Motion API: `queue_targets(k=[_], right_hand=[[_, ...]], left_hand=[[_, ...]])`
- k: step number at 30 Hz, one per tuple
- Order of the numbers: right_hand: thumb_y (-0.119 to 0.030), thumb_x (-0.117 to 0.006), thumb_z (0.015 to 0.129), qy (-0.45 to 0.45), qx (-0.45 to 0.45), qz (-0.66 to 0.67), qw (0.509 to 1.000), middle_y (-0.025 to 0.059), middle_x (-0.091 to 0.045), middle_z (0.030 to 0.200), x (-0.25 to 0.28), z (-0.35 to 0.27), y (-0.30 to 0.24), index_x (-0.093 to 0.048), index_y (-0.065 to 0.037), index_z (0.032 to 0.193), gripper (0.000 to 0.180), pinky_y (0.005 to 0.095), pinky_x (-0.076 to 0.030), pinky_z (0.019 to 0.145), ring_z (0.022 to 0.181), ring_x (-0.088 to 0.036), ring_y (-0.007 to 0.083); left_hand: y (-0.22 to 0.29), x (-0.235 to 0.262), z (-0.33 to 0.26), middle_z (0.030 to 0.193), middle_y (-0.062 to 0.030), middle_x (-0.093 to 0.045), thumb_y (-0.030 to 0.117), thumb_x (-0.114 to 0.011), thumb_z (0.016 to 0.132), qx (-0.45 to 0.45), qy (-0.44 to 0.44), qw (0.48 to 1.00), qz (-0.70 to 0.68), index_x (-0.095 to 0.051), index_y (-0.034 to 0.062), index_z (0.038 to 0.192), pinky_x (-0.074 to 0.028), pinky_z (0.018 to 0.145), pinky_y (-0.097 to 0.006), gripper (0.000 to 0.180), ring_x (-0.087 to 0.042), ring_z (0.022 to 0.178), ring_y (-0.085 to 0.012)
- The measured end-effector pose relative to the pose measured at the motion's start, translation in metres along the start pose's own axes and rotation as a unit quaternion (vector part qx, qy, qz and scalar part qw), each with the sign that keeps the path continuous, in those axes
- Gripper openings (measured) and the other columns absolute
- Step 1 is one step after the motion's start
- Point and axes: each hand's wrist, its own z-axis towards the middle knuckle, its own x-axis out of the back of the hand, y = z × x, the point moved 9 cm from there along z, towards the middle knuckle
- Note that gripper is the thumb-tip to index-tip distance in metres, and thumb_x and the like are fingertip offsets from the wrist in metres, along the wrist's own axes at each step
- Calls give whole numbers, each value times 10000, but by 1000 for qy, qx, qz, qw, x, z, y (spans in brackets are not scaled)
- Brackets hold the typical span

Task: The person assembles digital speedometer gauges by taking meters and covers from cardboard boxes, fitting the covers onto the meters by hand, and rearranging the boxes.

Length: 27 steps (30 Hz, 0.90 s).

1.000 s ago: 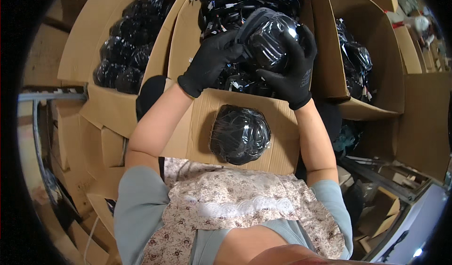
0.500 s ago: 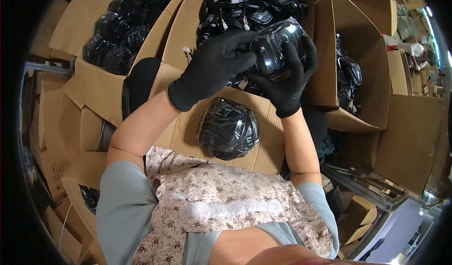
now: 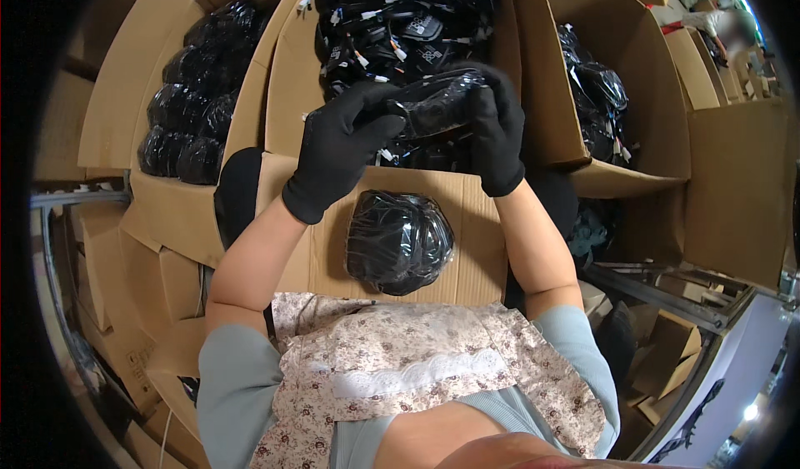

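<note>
My left hand [image 3: 337, 152] and my right hand [image 3: 500, 135], both in black knit gloves, hold a shiny black part wrapped in clear film [image 3: 437, 109] between them. It is tilted, a narrow side toward me, and its exact kind is hard to tell. My left fingers and thumb grip its left end; my right thumb and fingers clasp the right end. Below my hands, a second film-wrapped black part [image 3: 398, 240] with a rounded outline lies on a cardboard flap [image 3: 321, 256]. Beyond the hands, an open carton [image 3: 287, 110] is heaped with black parts bearing cables and white connectors [image 3: 417, 27].
On the left stands a carton [image 3: 171, 210] with several film-wrapped black parts [image 3: 196, 106]. Another open carton [image 3: 650, 94] at right holds more black parts [image 3: 596, 85]. Metal frames [image 3: 667, 298] flank me. A co-worker [image 3: 717, 27] is far right.
The held part has been turned from its broad glossy face to a narrower side and lowered slightly. My right hand has shifted round to its right end. The whole view has also shifted a little.
</note>
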Motion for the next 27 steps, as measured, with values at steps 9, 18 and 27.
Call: queue_targets(k=[9,18,27], right_hand=[[-280,-552,961,2,-186,104,977,46,-621,976,-3,-17,49,-581,-23,1049,273,293,-491,765,864,-582,120],[-189,-714,793,-6,96,-164,982,178,-542,1145,-13,-6,3,-596,-46,1084,344,416,-421,919,1084,-511,340],[-187,-626,923,22,-235,290,927,65,-587,1134,-12,-15,70,-470,-13,1281,427,295,-453,925,1033,-543,130]], left_hand=[[-15,-13,19,1033,-85,-641,215,-724,842,36,-70,995,60,-570,-2,1178,-470,881,-315,429,-595,970,-182],[23,-33,28,1007,-106,-649,165,-744,799,-99,-106,962,231,-564,40,1176,-503,812,-352,436,-639,888,-236],[-27,-3,26,1196,-56,-573,282,-714,847,-17,-5,996,-83,-515,41,1263,-423,974,-305,520,-537,1103,-155]])
